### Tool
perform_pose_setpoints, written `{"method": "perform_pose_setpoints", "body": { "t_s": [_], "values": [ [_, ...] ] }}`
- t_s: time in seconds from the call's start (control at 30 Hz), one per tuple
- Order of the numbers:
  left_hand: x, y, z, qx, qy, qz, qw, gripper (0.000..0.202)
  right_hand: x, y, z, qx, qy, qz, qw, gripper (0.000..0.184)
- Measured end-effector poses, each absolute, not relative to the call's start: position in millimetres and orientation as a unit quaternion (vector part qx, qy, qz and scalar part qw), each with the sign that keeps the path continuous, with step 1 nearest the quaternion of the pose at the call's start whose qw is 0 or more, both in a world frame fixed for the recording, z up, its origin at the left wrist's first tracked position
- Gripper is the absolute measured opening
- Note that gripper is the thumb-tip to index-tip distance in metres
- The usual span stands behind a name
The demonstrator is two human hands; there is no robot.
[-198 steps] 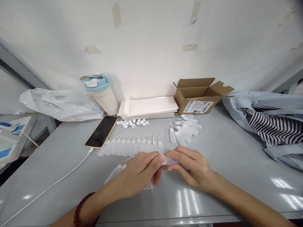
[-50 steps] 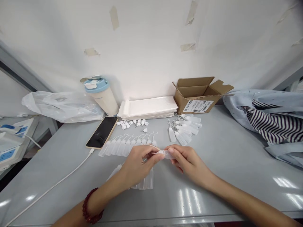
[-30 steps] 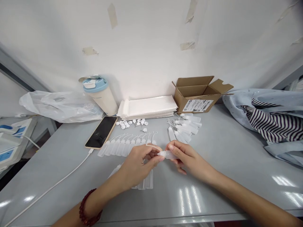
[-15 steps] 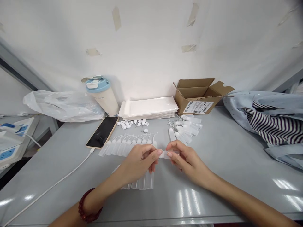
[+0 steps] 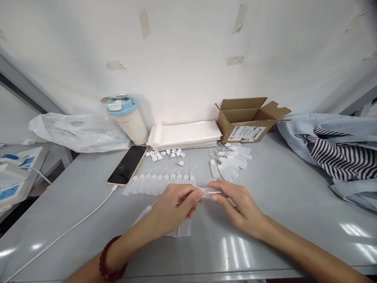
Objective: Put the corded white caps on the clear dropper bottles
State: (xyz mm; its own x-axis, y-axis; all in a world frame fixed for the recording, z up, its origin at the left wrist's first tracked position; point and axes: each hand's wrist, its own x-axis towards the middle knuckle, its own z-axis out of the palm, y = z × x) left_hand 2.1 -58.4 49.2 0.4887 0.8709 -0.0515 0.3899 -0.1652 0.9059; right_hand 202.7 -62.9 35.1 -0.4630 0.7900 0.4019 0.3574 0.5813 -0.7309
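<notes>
Both hands meet over the grey table (image 5: 279, 184) around one small translucent squeeze bottle (image 5: 211, 192). My right hand (image 5: 238, 206) pinches the bottle's body. My left hand (image 5: 175, 205) pinches at its neck end, where a small cap or tip sits. A row of finished bottles with thin tethered tips (image 5: 160, 181) lies just beyond my left hand. More bottles (image 5: 184, 228) lie under my left hand. A loose heap of bottles (image 5: 229, 159) rests further back on the right, and small white caps (image 5: 166, 154) are scattered behind the row.
A phone (image 5: 127, 164) on a white cable lies at the left. Behind stand a blue-lidded cup (image 5: 127, 120), a stack of white bags (image 5: 185, 134) and an open cardboard box (image 5: 246, 120). A plastic bag (image 5: 76, 131) is far left, striped cloth (image 5: 335, 153) at the right.
The hands stayed together on one bottle, shifting slightly up and down. The left fingers kept working at the bottle's neck. The row behind lost its rightmost bottle since the oldest frame.
</notes>
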Motion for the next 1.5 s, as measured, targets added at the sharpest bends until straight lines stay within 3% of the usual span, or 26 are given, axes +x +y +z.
{"method": "perform_pose_setpoints", "body": {
  "t_s": [0.13,0.23,0.33,0.5,0.6,0.7,0.97,1.17,1.33,1.5],
  "values": [
    [0,-62,39,0.866,0.345,0.305,0.196,0.029,205,-62,46,-0.410,-0.698,0.500,0.310,0.032],
    [-1,-62,34,0.888,0.303,0.323,0.124,0.021,206,-59,48,-0.412,-0.628,0.596,0.284,0.037],
    [0,-61,37,0.866,0.339,0.318,0.187,0.020,205,-58,47,-0.416,-0.632,0.587,0.288,0.038],
    [2,-60,49,0.772,0.422,0.255,0.402,0.041,204,-61,43,-0.389,-0.770,0.372,0.344,0.024],
    [4,-61,52,0.750,0.422,0.235,0.453,0.049,205,-62,39,-0.337,-0.819,0.289,0.364,0.023],
    [5,-62,51,0.769,0.418,0.238,0.422,0.047,205,-62,40,-0.329,-0.822,0.287,0.365,0.021],
    [0,-61,41,0.873,0.315,0.301,0.221,0.031,204,-61,45,-0.397,-0.742,0.451,0.297,0.033],
    [0,-59,33,0.882,0.319,0.290,0.191,0.029,206,-58,48,-0.407,-0.691,0.528,0.280,0.035],
    [-1,-49,30,0.855,0.370,0.297,0.209,0.016,210,-51,49,-0.434,-0.743,0.415,0.297,0.033],
    [-15,-28,32,0.811,0.462,0.331,0.141,0.020,239,-21,42,-0.531,-0.711,0.133,0.442,0.031]
  ]
}}
